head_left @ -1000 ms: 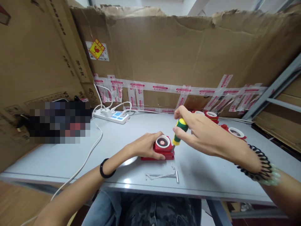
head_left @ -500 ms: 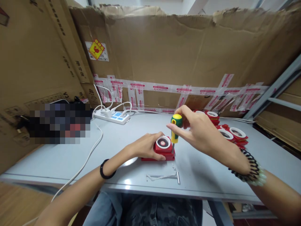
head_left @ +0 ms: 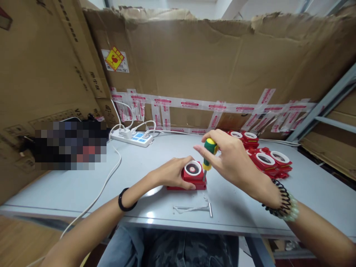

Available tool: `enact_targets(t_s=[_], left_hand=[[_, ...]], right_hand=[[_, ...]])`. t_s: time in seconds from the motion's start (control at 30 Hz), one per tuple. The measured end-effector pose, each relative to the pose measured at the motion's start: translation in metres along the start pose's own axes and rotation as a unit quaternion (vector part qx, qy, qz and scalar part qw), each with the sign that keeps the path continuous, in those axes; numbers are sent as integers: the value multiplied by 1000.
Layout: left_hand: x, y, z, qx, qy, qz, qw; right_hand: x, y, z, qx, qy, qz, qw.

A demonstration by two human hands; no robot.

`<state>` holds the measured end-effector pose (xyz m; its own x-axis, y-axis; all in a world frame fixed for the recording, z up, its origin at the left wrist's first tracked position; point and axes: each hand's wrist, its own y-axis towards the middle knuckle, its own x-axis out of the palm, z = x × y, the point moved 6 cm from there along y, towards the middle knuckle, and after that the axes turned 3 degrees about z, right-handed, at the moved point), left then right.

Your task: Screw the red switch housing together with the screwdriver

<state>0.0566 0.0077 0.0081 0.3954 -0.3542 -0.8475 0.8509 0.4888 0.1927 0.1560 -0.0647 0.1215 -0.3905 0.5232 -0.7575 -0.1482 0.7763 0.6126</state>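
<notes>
A small red box with a white ring on top (head_left: 193, 174) sits in the middle of the grey table (head_left: 69, 185). My left hand (head_left: 169, 173) grips its left side, fingers curled round it. My right hand (head_left: 228, 161) is closed on a green and yellow screwdriver (head_left: 208, 152), held nearly upright, tip down at the box's right edge. In front of the box lie a thin metal pin (head_left: 210, 210) and a bit of white string (head_left: 189, 208).
Several more red boxes with white rings (head_left: 264, 159) are stacked at the back right. A white power strip (head_left: 132, 136) with cables lies at the back left; one white cable runs off the table's front. Taped cardboard walls enclose the table. A metal shelf frame stands at right.
My right hand has drawn back towards me and turned the screwdriver round at the box's right edge. My left hand and the box have not moved. More of the stacked boxes show.
</notes>
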Motion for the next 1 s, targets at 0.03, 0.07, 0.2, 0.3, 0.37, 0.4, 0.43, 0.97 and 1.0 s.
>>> enact_targets(t_s=[0.03, 0.07, 0.2, 0.3, 0.37, 0.4, 0.43, 0.97, 1.0], left_hand=[[0, 0, 0, -3, 0, 0, 1000], [-1, -1, 0, -6, -1, -1, 1000], [-1, -1, 1, -4, -9, -3, 1000], [0, 0, 1, -6, 0, -5, 1000], [1, 0, 1, -6, 5, -3, 1000], [0, 0, 1, -6, 5, -2, 1000], [0, 0, 0, -8, 5, -1, 1000], [-5, -4, 0, -15, -1, -4, 1000], [-5, -4, 0, -16, -1, -3, 1000]], right_hand=[[0, 0, 2, -3, -2, 1, 1000], [-1, 0, 5, -2, 3, -6, 1000], [-7, -6, 12, 11, 76, -73, 994], [-8, -7, 11, 21, 69, -66, 995], [-8, -5, 11, 25, 15, -26, 999], [-8, -4, 12, 27, -4, -14, 1000], [-7, -3, 13, 27, -10, -10, 1000], [-2, 0, 15, 42, 40, -29, 998], [-2, -1, 14, 37, 56, -37, 997]])
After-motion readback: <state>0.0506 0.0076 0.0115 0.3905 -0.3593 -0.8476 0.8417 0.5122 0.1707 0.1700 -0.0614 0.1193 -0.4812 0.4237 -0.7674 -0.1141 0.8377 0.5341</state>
